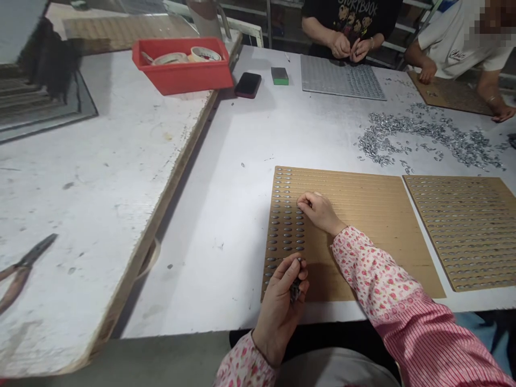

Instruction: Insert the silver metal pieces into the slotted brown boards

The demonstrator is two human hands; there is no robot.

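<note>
My right hand [318,212] rests on a brown slotted board [363,236], its bunched fingertips among rows of small silver metal pieces [286,228] set in the board's left part. Whether those fingers pinch a piece is hidden. My left hand [278,312] sits at the board's near edge, its fingers closed on a small cluster of the metal pieces [295,290]. A second slotted board [463,231], filled with pieces, lies to the right. Beyond it spreads a loose heap of silver pieces [427,137].
A red crate [181,67] holding tape rolls, a phone [248,85] and a green-sided block [279,76] stand at the far side. Co-workers' hands [341,47] work behind a metal grid tray [342,78]. Red-handled pliers [24,271] lie on the scuffed bench at left.
</note>
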